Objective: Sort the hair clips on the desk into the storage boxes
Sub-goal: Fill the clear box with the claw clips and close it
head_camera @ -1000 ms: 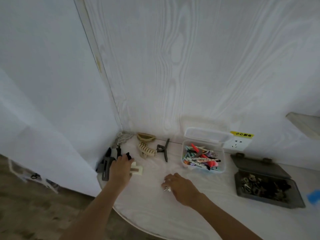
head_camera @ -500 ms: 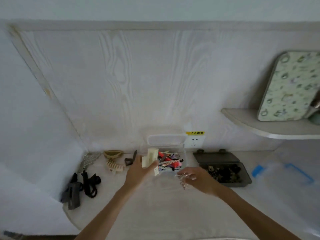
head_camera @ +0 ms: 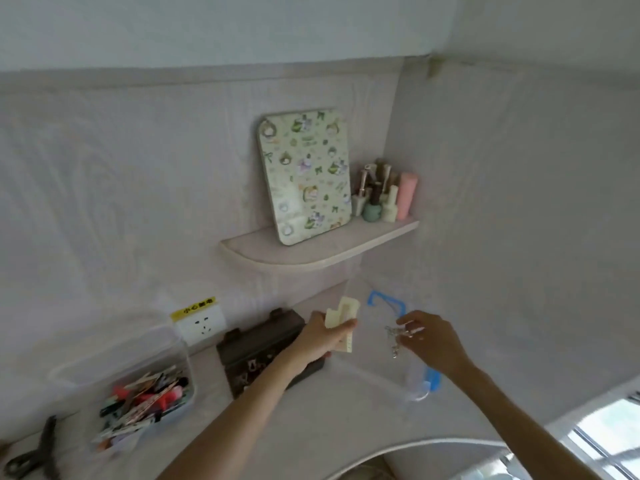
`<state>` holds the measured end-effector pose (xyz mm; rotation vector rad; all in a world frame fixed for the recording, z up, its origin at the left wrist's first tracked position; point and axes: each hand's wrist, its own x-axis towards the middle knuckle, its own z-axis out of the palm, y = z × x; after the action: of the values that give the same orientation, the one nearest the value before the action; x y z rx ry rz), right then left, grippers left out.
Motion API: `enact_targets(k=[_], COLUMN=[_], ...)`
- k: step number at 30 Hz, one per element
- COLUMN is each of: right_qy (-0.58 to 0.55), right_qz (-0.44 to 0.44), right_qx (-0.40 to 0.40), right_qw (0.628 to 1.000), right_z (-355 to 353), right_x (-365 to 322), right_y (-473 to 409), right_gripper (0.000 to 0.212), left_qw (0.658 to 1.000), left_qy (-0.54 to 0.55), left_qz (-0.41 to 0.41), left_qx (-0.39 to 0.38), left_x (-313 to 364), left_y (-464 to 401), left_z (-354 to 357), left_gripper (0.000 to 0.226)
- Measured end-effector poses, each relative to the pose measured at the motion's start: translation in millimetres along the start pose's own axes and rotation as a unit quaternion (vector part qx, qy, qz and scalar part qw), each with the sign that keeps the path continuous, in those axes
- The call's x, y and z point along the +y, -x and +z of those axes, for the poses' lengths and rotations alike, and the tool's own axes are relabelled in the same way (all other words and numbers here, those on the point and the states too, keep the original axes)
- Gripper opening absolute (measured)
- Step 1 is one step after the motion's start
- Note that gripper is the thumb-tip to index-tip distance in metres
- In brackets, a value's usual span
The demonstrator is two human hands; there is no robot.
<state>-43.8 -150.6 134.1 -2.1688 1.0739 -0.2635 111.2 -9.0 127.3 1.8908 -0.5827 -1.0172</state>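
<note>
- The left hand (head_camera: 320, 336) pinches a cream claw clip (head_camera: 341, 323), its long axis roughly upright.
- The right hand (head_camera: 429, 341) has its fingers (head_camera: 407, 320) closed around a small silver clip (head_camera: 398, 336), details blurred.
- Both hang above the clear box with blue latches (head_camera: 384, 301) on the surface (head_camera: 346, 417), directly below; the right hand is nearer its middle.
- 2 other boxes lie leftward: the dark box (head_camera: 258, 344) and the clear box of coloured clips (head_camera: 138, 400).

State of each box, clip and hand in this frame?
Left hand: holding cream claw clip.
Right hand: holding silver clip.
Clear box with blue latches: open.
Dark box: open, lid raised.
Clear box of colourful clips: open, nearly full.
</note>
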Motion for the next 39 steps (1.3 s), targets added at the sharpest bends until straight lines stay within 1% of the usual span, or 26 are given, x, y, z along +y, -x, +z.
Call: enact_targets(k=[2, 3, 5, 8, 10, 12, 16, 19, 20, 23, 24, 26, 29, 30, 32, 33, 35, 37, 39], right_qy=[0.077, 0.116, 0.178, 0.251, 0.268, 0.265, 0.229, 0.164, 0.14, 0.103, 0.099, 0.096, 0.086, 0.086, 0.122, 0.145, 0.155, 0.162, 0.2], right_qz=[-0.004, -0.007, -0.018, -0.044, -0.055, -0.063, -0.085, -0.118, -0.142, -0.233, -0.253, -0.288, -0.34, -0.351, -0.396, -0.404, -0.391, -0.409, -0.437], right_qx=[-0.032, -0.048, -0.068, -0.099, -0.114, -0.116, -0.096, -0.096, -0.112, -0.19, -0.228, -0.278, -0.355, -0.376, -0.408, -0.42, -0.462, -0.474, -0.461], right_qw=[0.996, 0.992, 0.982, 0.962, 0.955, 0.955, 0.965, 0.975, 0.973, 0.948, 0.935, 0.911, 0.866, 0.853, 0.813, 0.8, 0.781, 0.763, 0.746], right_z=[2.4, 5.1, 12.8, 22.7, 26.2, 25.1, 21.6, 31.6, 40.2, 79.6, 100.6, 141.2, 206.1, 225.6, 266.2, 282.4, 309.7, 341.0, 369.9], right_x=[14.6, 19.0, 26.0, 31.1, 33.5, 34.8, 22.4, -4.2, -16.9, -68.5, -91.6, -128.1, -181.4, -195.5, -230.0, -244.1, -271.6, -293.4, -307.0], right_y=[-7.8, -11.5, -17.7, -25.3, -28.6, -31.9, -36.8, -41.0, -41.9, -39.2, -32.2, -18.2, 13.3, 22.8, 49.7, 62.0, 90.2, 118.5, 143.5], right_gripper=[0.02, 0.021, 0.024, 0.029, 0.032, 0.032, 0.022, 0.017, 0.015, 0.019, 0.021, 0.022, 0.023, 0.022, 0.023, 0.022, 0.018, 0.019, 0.023], left_qw=[0.993, 0.985, 0.966, 0.945, 0.935, 0.928, 0.938, 0.95, 0.954, 0.961, 0.963, 0.962, 0.936, 0.93, 0.917, 0.906, 0.89, 0.871, 0.845], left_qy=[-0.114, -0.173, -0.258, -0.323, -0.352, -0.366, -0.332, -0.283, -0.262, -0.2, -0.171, -0.119, -0.056, -0.044, -0.059, -0.065, -0.057, -0.041, -0.03], left_qz=[-0.005, -0.003, 0.008, 0.026, 0.041, 0.056, 0.084, 0.09, 0.089, 0.068, 0.05, 0.004, -0.074, -0.091, -0.14, -0.16, -0.192, -0.229, -0.261], left_qx=[0.005, 0.016, 0.029, 0.034, 0.035, 0.033, 0.053, 0.094, 0.116, 0.18, 0.202, 0.247, 0.339, 0.352, 0.37, 0.386, 0.41, 0.433, 0.466], left_x=[4.9, 5.8, 3.7, -4.5, -12.4, -18.3, -21.1, -30.1, -36.6, -58.6, -73.2, -101.4, -150.3, -164.3, -195.9, -211.0, -241.2, -274.4, -299.6], left_y=[-23.7, -32.1, -44.3, -52.4, -54.1, -55.5, -45.0, -24.2, -14.7, 23.4, 41.1, 73.1, 131.9, 149.4, 192.0, 209.3, 242.1, 273.5, 298.3], left_z=[24.2, 33.8, 49.3, 63.2, 66.3, 64.1, 35.7, 2.7, -11.5, -64.3, -86.9, -125.7, -179.3, -192.1, -217.7, -227.5, -245.5, -260.8, -271.7], left_gripper=[0.058, 0.061, 0.056, 0.039, 0.031, 0.03, 0.029, 0.021, 0.018, 0.018, 0.018, 0.017, 0.009, 0.008, 0.012, 0.013, 0.015, 0.02, 0.027])
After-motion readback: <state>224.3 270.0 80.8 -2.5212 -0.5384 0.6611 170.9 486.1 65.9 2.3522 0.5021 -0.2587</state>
